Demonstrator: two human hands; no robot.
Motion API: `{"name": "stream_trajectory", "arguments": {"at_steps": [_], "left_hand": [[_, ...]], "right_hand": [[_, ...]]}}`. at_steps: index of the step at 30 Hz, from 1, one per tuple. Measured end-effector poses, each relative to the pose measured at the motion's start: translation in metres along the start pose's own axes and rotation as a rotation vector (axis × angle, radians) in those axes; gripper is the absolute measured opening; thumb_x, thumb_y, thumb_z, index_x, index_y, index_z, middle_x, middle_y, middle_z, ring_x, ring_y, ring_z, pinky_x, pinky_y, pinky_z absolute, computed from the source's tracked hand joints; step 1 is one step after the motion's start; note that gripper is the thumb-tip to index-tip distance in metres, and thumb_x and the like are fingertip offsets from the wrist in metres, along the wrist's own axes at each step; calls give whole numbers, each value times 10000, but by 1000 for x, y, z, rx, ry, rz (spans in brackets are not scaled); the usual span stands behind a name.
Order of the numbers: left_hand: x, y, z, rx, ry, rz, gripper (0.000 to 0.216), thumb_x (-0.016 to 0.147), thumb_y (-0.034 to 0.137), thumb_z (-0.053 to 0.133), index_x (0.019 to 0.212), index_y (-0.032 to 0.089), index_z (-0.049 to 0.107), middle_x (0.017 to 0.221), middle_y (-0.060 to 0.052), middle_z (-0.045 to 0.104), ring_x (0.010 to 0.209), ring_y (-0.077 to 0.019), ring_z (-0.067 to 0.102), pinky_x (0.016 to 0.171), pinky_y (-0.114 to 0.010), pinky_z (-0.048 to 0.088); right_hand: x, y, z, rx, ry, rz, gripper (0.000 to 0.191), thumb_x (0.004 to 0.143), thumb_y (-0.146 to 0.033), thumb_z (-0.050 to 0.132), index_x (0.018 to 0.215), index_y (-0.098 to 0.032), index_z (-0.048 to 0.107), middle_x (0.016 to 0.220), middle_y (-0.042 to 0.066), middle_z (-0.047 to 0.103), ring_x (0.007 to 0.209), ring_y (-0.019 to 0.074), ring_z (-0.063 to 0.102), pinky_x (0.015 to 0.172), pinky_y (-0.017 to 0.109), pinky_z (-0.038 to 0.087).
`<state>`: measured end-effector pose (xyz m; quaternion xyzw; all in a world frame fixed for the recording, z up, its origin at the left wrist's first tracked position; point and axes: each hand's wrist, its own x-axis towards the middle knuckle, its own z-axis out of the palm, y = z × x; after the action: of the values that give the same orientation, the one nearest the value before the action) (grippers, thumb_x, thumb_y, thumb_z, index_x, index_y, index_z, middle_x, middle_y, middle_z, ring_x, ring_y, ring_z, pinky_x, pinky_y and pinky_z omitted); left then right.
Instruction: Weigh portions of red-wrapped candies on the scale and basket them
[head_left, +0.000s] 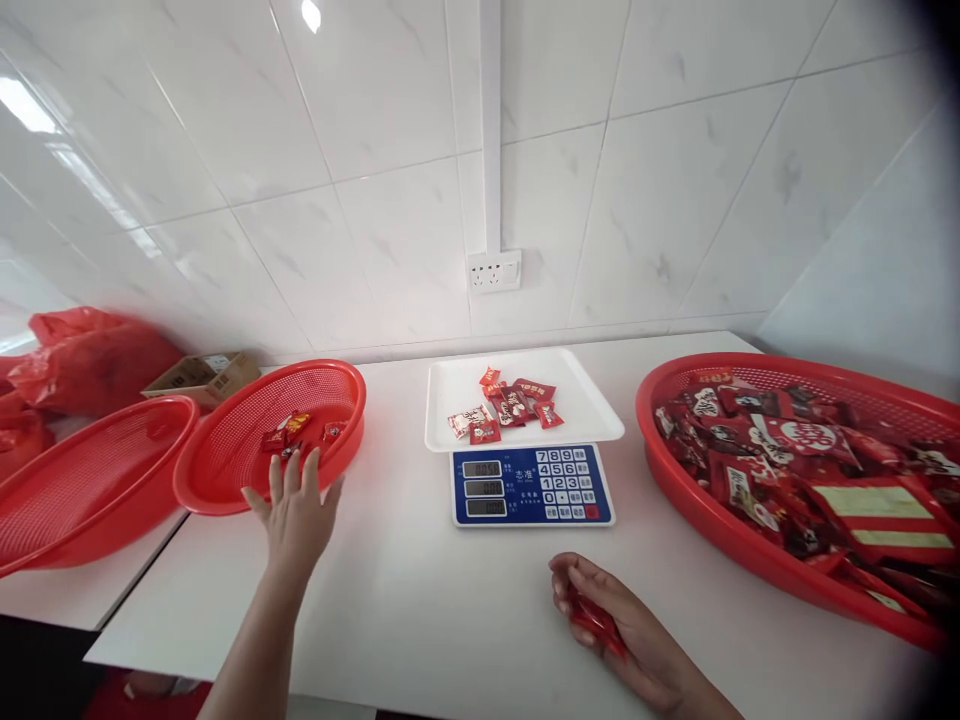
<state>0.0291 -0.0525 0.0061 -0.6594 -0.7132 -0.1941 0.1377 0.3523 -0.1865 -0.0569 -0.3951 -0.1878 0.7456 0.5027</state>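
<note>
Head view: right hand (626, 628) half hides red wrappers (592, 617).

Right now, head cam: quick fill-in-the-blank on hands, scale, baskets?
1. The left hand is spread open at the rim of a small basket coloured ____.
2. The white tray of candies sits on the ____.
3. The right hand, closed on red wrappers, rests on the ____.
Missing: red; scale; table.

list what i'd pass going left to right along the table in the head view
empty shallow red mesh basket, red mesh basket holding a few wrapped sweets, white tray on the blue-faced digital scale, large red mesh basket heaped with wrapped sweets
</note>
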Motion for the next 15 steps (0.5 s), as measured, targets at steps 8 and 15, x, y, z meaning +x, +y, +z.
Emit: {"name": "stream_trajectory", "arguments": {"at_steps": [8,15], "left_hand": [[47,-54,16,66,38,33,487,925,385,227,1251,147,500,1407,-171,354,1359,-329,153,1033,-626,73],[85,-130,7,226,9,-309,675,878,533,268,1405,134,129,1499,-193,66,1365,-354,42,1003,-611,176]], "right_hand": [[2,2,-2,7,-18,-4,187,758,-351,660,885,-213,662,746,11,574,640,97,491,453,167,360],[2,3,-3,35,-18,-7,171,777,-317,648,912,-213,659,764,13,581,641,90,499,457,160,369]]}}
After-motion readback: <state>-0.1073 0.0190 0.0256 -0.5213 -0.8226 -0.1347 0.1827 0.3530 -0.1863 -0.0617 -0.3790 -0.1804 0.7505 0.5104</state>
